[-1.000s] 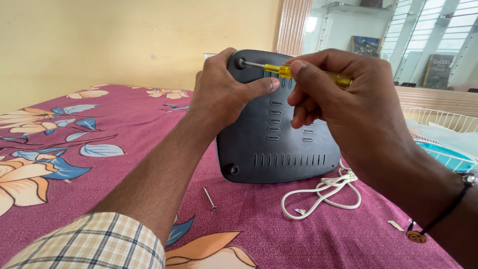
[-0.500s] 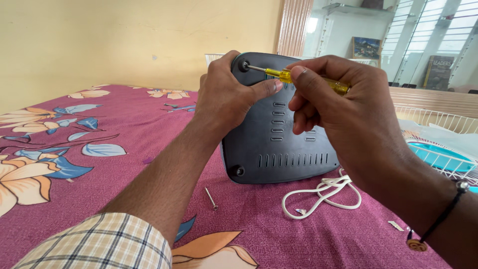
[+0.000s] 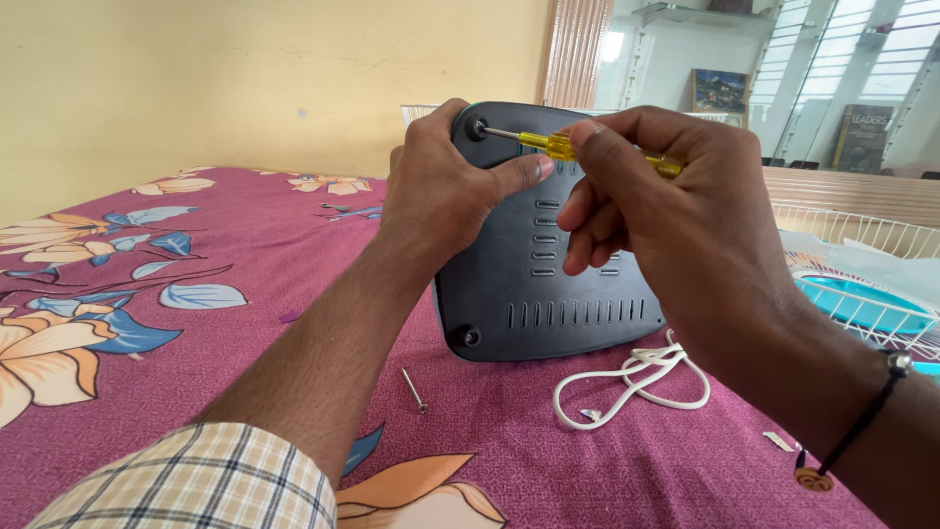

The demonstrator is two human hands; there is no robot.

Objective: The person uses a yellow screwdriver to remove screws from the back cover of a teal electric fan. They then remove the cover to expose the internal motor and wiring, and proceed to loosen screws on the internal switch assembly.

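Observation:
A dark grey plastic base [image 3: 548, 294] with vent slots stands on edge on the maroon floral bedsheet [image 3: 157, 323]. My left hand [image 3: 446, 191] grips its upper left corner, thumb pressed across the panel. My right hand [image 3: 666, 211] holds a screwdriver [image 3: 563, 145] with a yellow see-through handle. The metal tip sits in the recessed screw hole [image 3: 477, 127] at the top left corner. A second screw hole [image 3: 472, 337] shows at the lower left corner.
A loose long screw [image 3: 412, 389] lies on the sheet in front of the base. A coiled white cord [image 3: 636, 377] lies at the right. A white wire grille with a turquoise part [image 3: 862, 304] sits further right. Small scraps [image 3: 778, 442] lie near my right wrist.
The base and both hands shifted slightly; my right fingers have changed their grip a little around the screwdriver handle, whose tip stays in the top left hole.

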